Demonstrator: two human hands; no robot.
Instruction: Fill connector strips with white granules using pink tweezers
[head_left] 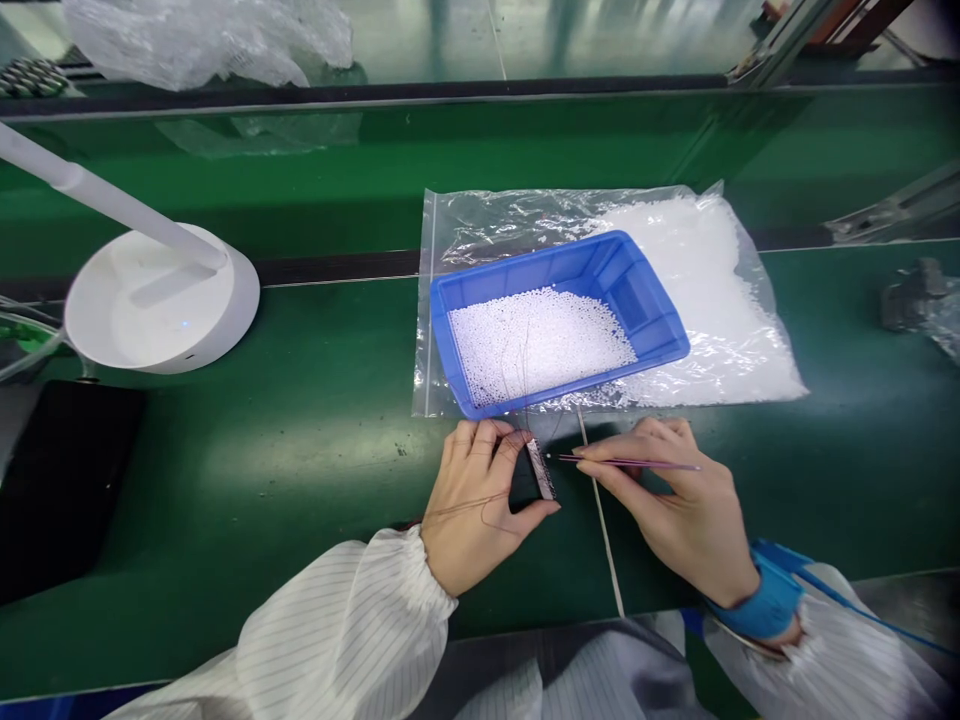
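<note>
My left hand (474, 500) grips a small dark rectangular part (541, 470) with a pale face between thumb and fingers, just in front of the tray. Fine brown wires run from around the part across the back of this hand and up over the tray. In my right hand (675, 500) a thin pink stick-like tool (637, 463) is pinched like a pen, its dark tip pointing left at the part. A tiny white bead (549, 456) shows at that tip, close beside the part. Whether they touch, I cannot tell.
Behind my hands a blue tray (570, 392) of small white beads (536, 345) rests on a clear zip bag (720, 300) filled with white beads. A white lamp base (161, 310) stands left, above a black object (64, 490). A blue wrist strap (772, 590) with cord circles my right wrist.
</note>
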